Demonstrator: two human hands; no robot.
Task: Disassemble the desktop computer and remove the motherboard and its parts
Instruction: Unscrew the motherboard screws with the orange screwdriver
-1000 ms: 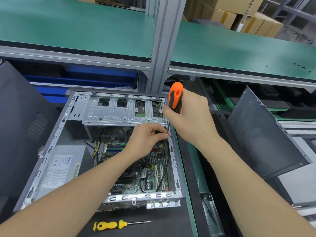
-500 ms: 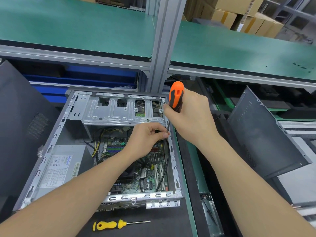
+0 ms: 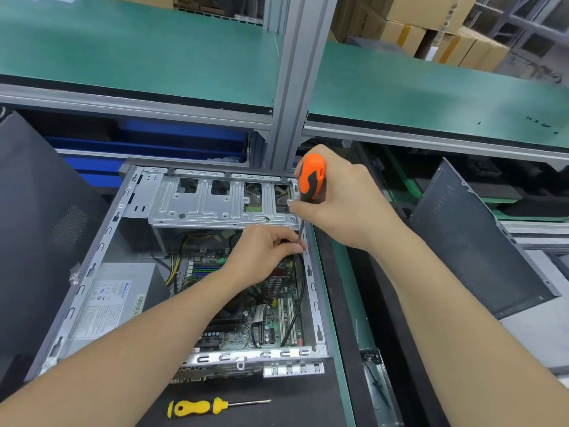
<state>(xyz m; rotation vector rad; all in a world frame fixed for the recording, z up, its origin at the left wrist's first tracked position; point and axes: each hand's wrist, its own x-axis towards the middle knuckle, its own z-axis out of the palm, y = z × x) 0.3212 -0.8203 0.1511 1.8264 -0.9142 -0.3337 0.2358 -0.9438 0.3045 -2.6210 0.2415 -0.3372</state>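
An open desktop case (image 3: 92,266) lies on the black mat. Inside it I see the green motherboard (image 3: 271,325), a grey power supply (image 3: 114,297) at the left and a metal drive cage (image 3: 215,201) at the far end. My right hand (image 3: 345,198) grips an orange and black screwdriver (image 3: 311,177), held almost upright with its shaft going down by the case's right rail. My left hand (image 3: 261,254) pinches the shaft near its tip, just below the drive cage. The tip itself is hidden behind my fingers.
A yellow screwdriver (image 3: 197,408) lies on the mat in front of the case. A removed dark side panel (image 3: 480,241) leans at the right, another dark panel (image 3: 34,229) stands at the left. A green shelf (image 3: 154,53) and grey post (image 3: 295,75) rise behind.
The orange screwdriver has turned slightly in my right hand. My left hand stays pinched on the shaft in the same place.
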